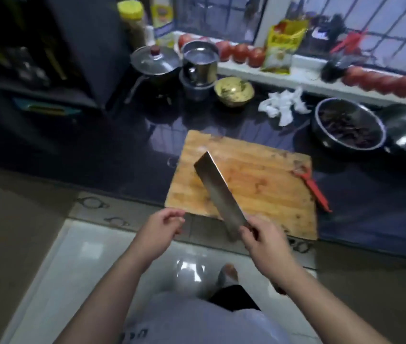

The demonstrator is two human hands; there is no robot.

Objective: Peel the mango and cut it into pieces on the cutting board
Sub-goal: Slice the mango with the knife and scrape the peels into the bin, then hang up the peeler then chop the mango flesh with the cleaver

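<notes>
Counter point(221, 125): dark and glossy, running across the upper half of the view.
Cutting board point(259, 184): wooden, lying flat at the counter's near edge, centre of view; its surface shows only stains. No mango can be made out anywhere in this view.
Steel bowl point(348, 125): at 2 o'clock from the board, well apart, holding dark pieces.
Lidded pot point(156, 60): at 11 o'clock from the board, far back, beside a steel container point(200, 65).
Tomatoes point(241, 53): in a row on the window ledge, at 12 o'clock.
Cleaver point(218, 192): broad blade tilted up over the board's left part, tip pointing to 11 o'clock, handle toward 5 o'clock.
Right hand point(264, 242): fingers curled round the cleaver's handle at the board's near edge.
Left hand point(159, 229): at 9 o'clock from the right hand, off the board, fingers loosely curled, holding nothing.
Red peeler point(313, 188): lying at the board's right edge, 3 o'clock.
</notes>
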